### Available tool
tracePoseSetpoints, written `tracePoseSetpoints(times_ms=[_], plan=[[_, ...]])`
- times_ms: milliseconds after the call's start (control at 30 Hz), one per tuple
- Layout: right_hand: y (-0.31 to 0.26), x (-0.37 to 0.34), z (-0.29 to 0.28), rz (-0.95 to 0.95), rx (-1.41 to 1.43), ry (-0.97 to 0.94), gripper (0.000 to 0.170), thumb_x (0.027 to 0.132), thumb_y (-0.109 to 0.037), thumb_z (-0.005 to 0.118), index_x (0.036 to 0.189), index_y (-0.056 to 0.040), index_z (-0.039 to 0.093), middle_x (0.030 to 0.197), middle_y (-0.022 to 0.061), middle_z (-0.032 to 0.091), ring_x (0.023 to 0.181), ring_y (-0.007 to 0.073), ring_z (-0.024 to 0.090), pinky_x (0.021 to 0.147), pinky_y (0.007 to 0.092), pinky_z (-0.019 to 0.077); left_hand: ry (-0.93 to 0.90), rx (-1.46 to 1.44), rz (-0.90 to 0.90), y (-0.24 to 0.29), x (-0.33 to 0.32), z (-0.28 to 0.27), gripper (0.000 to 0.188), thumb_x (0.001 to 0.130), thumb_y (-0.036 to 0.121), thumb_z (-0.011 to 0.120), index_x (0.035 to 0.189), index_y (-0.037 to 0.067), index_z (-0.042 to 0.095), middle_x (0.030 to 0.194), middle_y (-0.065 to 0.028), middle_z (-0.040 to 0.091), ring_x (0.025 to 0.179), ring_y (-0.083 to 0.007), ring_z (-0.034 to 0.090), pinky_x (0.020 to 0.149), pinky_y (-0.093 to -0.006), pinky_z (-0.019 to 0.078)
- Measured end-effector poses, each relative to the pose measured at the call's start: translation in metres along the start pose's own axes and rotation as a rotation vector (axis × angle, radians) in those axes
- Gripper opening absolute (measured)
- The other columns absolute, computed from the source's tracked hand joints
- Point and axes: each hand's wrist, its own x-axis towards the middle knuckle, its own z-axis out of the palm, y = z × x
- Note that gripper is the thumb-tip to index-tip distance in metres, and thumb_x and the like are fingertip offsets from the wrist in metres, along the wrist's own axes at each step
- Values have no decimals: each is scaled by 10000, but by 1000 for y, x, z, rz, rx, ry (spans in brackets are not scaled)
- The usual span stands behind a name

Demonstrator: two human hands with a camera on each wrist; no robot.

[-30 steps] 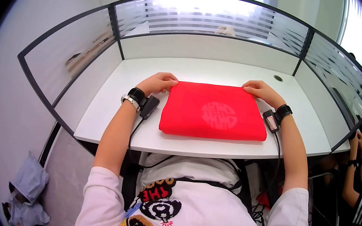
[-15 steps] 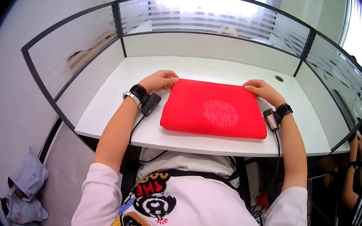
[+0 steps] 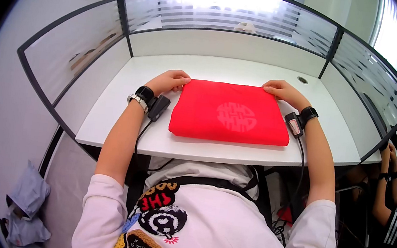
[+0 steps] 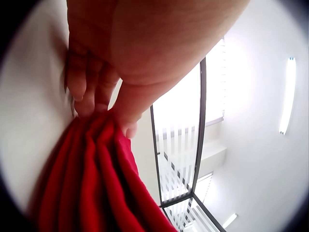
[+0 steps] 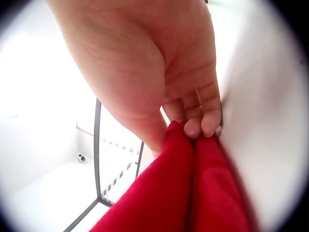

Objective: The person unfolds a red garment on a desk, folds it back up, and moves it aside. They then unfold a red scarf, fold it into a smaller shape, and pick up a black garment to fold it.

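Note:
A folded red cloth [image 3: 200, 109] with a pale round emblem [image 3: 236, 117] lies flat on the white desk [image 3: 205, 68]. At its far left corner, my left hand [image 3: 168, 81] pinches the edge between thumb and fingers. My right hand [image 3: 284, 92] pinches the far right corner in the same way. Several stacked layers of the red fabric [image 4: 96, 169] run into the left fingers in the left wrist view. The right wrist view shows thick red folds [image 5: 164, 179] between the right thumb and fingertips; part of the thumb is hidden behind the cloth.
A partition [image 3: 228, 46] with striped glass panels encloses the desk on the back and sides. A round cable hole [image 3: 303, 80] sits at the back right. Cables hang from both wrist cameras over the front edge. Another person's arms [image 3: 384, 186] show at far right.
Both hands keep their hold on the same far corners of the red cloth, which stays folded. The head view has shifted slightly, so everything sits a little higher in it.

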Motion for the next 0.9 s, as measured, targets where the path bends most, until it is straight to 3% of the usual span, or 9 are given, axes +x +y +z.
tracePoseSetpoints(times_ms=[233,300,567,633,700,767,900], plan=[[4,3,-4,24,-43,-51,356,1019,-346,586,1189,-49,683,977,4,669,863,77,569,770,232,466,18,0,9,-1,1,1,321,1006,350,609,1132,63,681,866,13,633,741,-76,513,684,-223,459],[4,2,-1,-25,-29,5,326,1007,-312,591,1135,-32,699,837,-18,616,685,63,486,622,220,405,19,22,6,1,0,1,313,1005,342,611,1129,63,682,876,12,639,750,-77,521,692,-222,463],[-1,-1,-1,-18,5,-25,374,973,-351,624,1145,-27,692,852,-4,632,667,69,489,615,223,400,11,15,7,-1,1,1,356,1008,377,601,1129,53,683,903,5,640,776,-77,539,716,-226,476],[-4,-3,-2,-6,-32,-41,365,995,-341,606,1174,-30,673,912,8,653,780,73,538,675,223,427,50,3,-26,1,0,2,398,1010,414,585,1144,52,683,907,4,636,773,-77,540,727,-229,477],[0,0,-3,11,-51,-35,359,993,-337,605,1178,-37,672,917,11,656,782,77,540,686,222,429,37,9,-24,0,1,1,431,1009,440,573,1162,51,681,911,4,633,772,-78,543,737,-230,477],[4,1,-2,-23,-7,-7,364,957,-364,641,1152,-61,694,831,12,643,644,79,488,613,224,393,41,5,-20,0,1,2,433,1009,433,575,1172,45,676,917,0,636,777,-81,548,744,-233,478],[4,0,-1,-21,-5,5,358,962,-356,635,1165,-67,693,811,8,636,642,78,490,613,225,396,46,17,-39,1,0,3,376,1027,389,562,1150,50,669,894,22,614,776,-65,533,732,-218,449]])
